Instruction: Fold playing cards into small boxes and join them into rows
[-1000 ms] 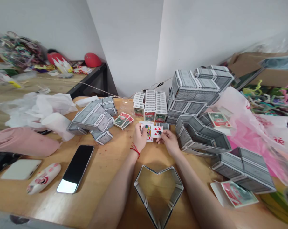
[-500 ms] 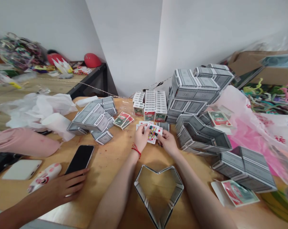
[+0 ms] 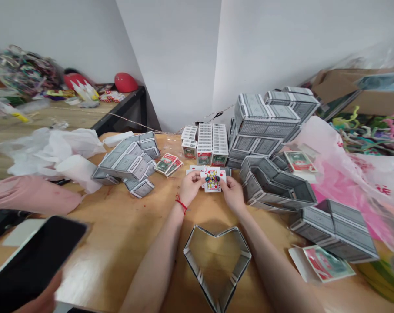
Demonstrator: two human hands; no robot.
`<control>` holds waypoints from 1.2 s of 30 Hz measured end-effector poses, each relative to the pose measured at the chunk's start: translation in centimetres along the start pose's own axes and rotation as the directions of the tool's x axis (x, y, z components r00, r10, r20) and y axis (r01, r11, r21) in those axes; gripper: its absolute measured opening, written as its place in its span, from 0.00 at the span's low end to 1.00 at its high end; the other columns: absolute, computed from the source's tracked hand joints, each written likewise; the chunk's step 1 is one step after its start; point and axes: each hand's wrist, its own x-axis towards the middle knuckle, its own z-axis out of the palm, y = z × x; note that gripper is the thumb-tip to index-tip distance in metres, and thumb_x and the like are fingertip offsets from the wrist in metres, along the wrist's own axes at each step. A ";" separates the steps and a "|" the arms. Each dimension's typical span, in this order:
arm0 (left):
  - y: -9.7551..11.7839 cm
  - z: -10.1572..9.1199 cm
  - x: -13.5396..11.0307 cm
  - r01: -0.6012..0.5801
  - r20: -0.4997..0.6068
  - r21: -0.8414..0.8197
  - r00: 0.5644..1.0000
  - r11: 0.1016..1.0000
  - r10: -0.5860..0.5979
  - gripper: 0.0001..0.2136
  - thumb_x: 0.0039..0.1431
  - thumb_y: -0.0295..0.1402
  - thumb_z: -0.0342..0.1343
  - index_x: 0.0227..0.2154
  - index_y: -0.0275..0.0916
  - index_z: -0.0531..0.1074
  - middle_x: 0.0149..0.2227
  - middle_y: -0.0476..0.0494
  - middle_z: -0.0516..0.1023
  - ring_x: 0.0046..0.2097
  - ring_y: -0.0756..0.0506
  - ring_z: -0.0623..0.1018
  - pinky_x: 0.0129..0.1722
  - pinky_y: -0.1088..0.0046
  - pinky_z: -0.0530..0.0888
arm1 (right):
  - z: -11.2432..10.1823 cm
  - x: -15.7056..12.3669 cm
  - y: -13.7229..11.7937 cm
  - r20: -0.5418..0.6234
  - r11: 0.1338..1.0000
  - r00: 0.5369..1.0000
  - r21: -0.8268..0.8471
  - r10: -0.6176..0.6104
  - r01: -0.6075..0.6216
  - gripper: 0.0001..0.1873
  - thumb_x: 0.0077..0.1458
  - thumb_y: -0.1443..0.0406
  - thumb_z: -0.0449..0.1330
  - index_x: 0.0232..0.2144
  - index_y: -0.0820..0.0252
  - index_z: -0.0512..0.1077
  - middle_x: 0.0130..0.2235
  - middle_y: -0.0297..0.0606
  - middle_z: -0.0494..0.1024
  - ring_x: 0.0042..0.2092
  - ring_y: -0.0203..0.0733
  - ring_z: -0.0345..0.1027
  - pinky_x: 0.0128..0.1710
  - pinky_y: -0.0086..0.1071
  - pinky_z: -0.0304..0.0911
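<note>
left hand (image 3: pixel 189 188): closed on the left edge of the playing cards (image 3: pixel 212 180), thumb on the face, fingers behind; red string at the wrist
right hand (image 3: pixel 232 193): closed on the right edge of the same cards, dark nails on top
playing cards: small face-up stack with a court card on top and red-pip cards peeking out beneath; held low over the worktop (image 3: pixel 125 226), far centre, between both hands
handling (my read): light, thin, springy, with a coated face, so the sheets slide over each other; pinch at opposite edges with a thumb on top to keep the stack square; corners crease easily
card boxes (image 3: pixel 206 143): upright rows just behind the hands
heart frame (image 3: pixel 198 276): hollow heart of folded cards, flat on the worktop between the forearms, apart from the hands
grey card blocks (image 3: pixel 275 182): long folded-card sections piled just right of the right hand, more stacked behind
left pile (image 3: pixel 128 161): similar grey sections, near, to the left
red-green packs (image 3: pixel 167 164): loose, between the left pile and the card boxes
pink bag (image 3: pixel 330 174): far right, behind the blocks
phone (image 3: pixel 34 261): dark screen, lower left, in another person's hand (image 3: pixel 43 302), well apart
</note>
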 end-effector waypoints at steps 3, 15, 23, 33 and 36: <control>-0.2 0.0 0.1 -0.027 -0.024 0.034 0.999 0.999 0.028 0.12 0.41 0.33 0.60 0.31 0.34 0.72 0.25 0.48 0.74 0.26 0.52 0.71 0.27 0.77 0.68 | 0.1 0.1 0.0 0.041 0.990 0.999 0.140 0.021 -0.027 0.14 0.43 0.57 0.59 0.31 0.59 0.68 0.32 0.37 0.76 0.31 0.40 0.69 0.31 0.33 0.64; -0.7 -0.3 0.4 -0.100 -0.022 0.133 0.994 0.986 0.104 0.11 0.45 0.33 0.57 0.33 0.35 0.75 0.37 0.41 0.77 0.38 0.46 0.74 0.40 0.69 0.70 | -0.1 0.4 0.4 0.059 0.992 0.996 0.098 0.070 -0.075 0.15 0.42 0.54 0.58 0.27 0.59 0.68 0.28 0.37 0.77 0.29 0.41 0.69 0.30 0.34 0.65; -1.0 -0.3 0.4 -0.092 -0.017 0.166 0.995 0.982 0.097 0.12 0.45 0.31 0.57 0.35 0.34 0.74 0.34 0.42 0.77 0.35 0.47 0.75 0.35 0.72 0.70 | -0.2 0.5 0.5 0.058 0.998 0.997 0.032 0.054 -0.056 0.15 0.44 0.53 0.57 0.27 0.59 0.68 0.27 0.37 0.76 0.28 0.40 0.68 0.30 0.33 0.63; -0.5 -0.2 0.2 -0.094 -0.019 0.157 0.995 0.983 0.098 0.11 0.45 0.31 0.56 0.34 0.35 0.75 0.37 0.42 0.77 0.37 0.46 0.75 0.37 0.71 0.70 | -0.1 0.4 0.3 0.063 0.996 0.996 0.063 0.066 -0.070 0.16 0.43 0.53 0.57 0.27 0.59 0.68 0.26 0.37 0.76 0.28 0.41 0.69 0.29 0.33 0.64; -0.5 -0.2 0.1 -0.100 -0.012 0.157 0.995 0.983 0.103 0.12 0.46 0.31 0.55 0.35 0.36 0.75 0.37 0.43 0.77 0.37 0.46 0.74 0.37 0.71 0.70 | -0.1 0.4 0.3 0.064 0.996 0.996 0.062 0.066 -0.070 0.15 0.43 0.53 0.58 0.26 0.59 0.68 0.26 0.37 0.76 0.28 0.41 0.69 0.29 0.33 0.64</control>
